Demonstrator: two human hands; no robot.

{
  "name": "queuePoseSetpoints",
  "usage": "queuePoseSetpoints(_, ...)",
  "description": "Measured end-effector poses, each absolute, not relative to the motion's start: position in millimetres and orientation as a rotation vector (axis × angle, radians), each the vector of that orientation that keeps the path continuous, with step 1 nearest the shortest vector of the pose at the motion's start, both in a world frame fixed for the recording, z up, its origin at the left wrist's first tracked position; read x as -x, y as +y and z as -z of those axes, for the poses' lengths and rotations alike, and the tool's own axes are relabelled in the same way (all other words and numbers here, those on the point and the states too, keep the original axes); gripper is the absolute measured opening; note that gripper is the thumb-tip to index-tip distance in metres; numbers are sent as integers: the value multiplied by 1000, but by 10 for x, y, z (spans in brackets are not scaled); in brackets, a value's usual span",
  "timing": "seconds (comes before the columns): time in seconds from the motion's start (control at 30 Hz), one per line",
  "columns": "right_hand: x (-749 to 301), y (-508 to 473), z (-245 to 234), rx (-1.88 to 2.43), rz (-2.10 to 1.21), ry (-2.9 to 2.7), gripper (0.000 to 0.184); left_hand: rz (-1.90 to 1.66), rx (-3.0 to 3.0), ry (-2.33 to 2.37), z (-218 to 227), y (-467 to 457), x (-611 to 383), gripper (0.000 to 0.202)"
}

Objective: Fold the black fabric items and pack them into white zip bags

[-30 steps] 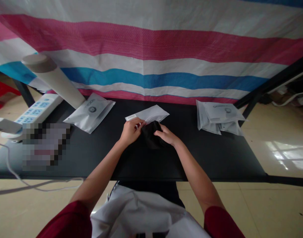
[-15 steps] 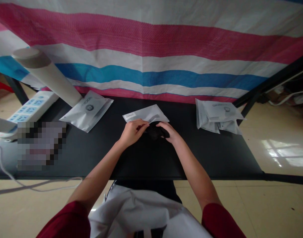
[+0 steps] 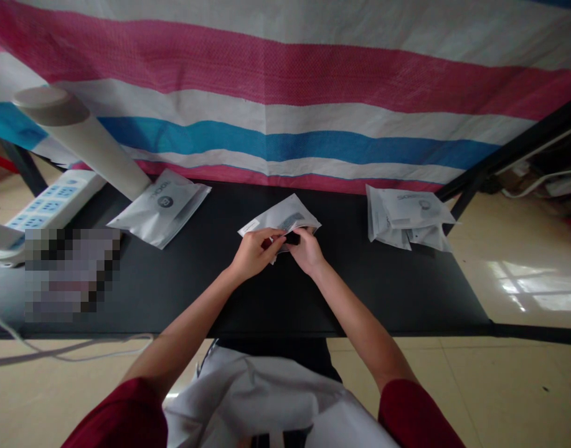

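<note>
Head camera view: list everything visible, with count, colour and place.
white pouch: 1, white, held over mid-table
black item: 1, black, at the pouch's mouth
printed pouches: 2 lots, white, one left, a pile right
table: 1, black, under these
power strip: 1, white, left end
tube: 1, off-white, leaning back left
striped tarpaulin: 1, pink, white, blue, behind table
pixelated patch: 1, unreadable, table's left
left hand: 1, on the pouch
right hand: 1, on the pouch
sleeves: 2, maroon, bottom corners

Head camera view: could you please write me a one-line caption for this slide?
Left hand and right hand hold a white pouch with a black item at its opening over a black table.
</note>
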State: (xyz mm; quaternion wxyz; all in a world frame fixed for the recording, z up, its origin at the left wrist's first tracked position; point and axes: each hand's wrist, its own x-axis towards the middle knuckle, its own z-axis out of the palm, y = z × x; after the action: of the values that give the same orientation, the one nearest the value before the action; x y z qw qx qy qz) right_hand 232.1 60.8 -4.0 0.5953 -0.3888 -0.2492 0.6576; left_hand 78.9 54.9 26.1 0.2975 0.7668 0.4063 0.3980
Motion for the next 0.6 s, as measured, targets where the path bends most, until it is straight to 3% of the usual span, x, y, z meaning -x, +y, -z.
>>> queuePoseSetpoints(0.13,-2407,644,25,976,-1565,-880,37,-1079,-1898,1076,-228,566,-785,29)
queuePoseSetpoints(0.27,-2537,694,79,1201,-1318,-1279,43,-1107,-1745,1062,-214,595,-770,30)
queuePoseSetpoints(0.4,-2545,691,141,1344,-1143,-1302,39,-1098,-1683,1036,-199,597,-783,31)
queuePoseSetpoints(0.6,-2476,638,38,988,-1480,-1446,23,-1057,-1903,1065,-198,567,-786,31)
